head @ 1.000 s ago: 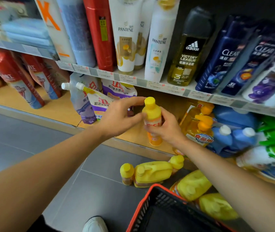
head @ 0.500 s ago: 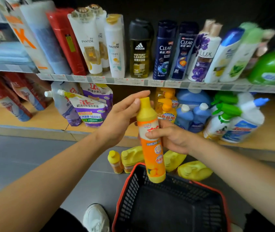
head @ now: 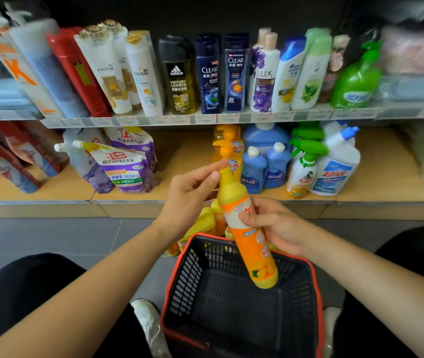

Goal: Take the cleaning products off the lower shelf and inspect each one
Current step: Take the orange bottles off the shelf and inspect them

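Note:
A tall yellow and orange bottle (head: 251, 244) with a yellow cap hangs tilted over the black basket (head: 242, 301). My right hand (head: 275, 223) grips its middle, thumb across the label. My left hand (head: 190, 197) pinches the cap at the top with thumb and fingers. On the lower shelf (head: 180, 195) stand orange pump bottles (head: 227, 146), blue bottles (head: 265, 164), green-trigger sprayers (head: 304, 161) and a white and blue bottle (head: 335, 166). Purple and white refill pouches (head: 123, 164) lean to the left.
Yellow jugs (head: 200, 223) lie on the grey floor behind the red-rimmed basket. The upper shelf (head: 205, 117) holds shampoo and body-wash bottles. Red packs (head: 12, 156) lean at the far left of the lower shelf. My knees and white shoes frame the basket.
The bottle has come off the shelf and toward me, and now hangs above the basket. My view has pulled back and risen. My left hand stays at the cap, my right at the middle.

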Action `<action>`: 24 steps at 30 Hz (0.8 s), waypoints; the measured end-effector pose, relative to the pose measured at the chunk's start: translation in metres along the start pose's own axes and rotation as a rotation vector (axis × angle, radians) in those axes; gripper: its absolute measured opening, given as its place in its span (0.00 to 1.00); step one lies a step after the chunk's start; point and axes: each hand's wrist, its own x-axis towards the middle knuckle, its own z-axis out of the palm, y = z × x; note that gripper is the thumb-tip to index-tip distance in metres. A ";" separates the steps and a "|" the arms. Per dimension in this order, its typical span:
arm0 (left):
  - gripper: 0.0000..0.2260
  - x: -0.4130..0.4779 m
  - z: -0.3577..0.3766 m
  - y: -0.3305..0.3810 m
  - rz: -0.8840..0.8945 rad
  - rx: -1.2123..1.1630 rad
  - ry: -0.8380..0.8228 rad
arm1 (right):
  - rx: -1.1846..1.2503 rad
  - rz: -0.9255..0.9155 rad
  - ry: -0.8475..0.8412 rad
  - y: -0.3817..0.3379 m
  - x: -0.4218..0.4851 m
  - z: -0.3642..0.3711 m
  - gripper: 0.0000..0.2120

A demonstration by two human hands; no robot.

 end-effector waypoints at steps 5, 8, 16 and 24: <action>0.20 -0.011 0.013 -0.012 0.017 0.134 -0.006 | -0.367 -0.233 0.316 0.021 -0.004 0.003 0.19; 0.17 -0.008 0.017 -0.017 0.089 0.291 0.099 | -0.561 -0.347 0.464 0.028 -0.004 0.003 0.25; 0.08 0.003 0.018 -0.023 0.079 0.273 -0.030 | -0.561 -0.301 0.452 0.030 -0.009 -0.008 0.25; 0.14 0.006 0.009 -0.022 -0.002 0.122 -0.087 | -0.204 -0.113 0.300 0.028 -0.007 -0.010 0.20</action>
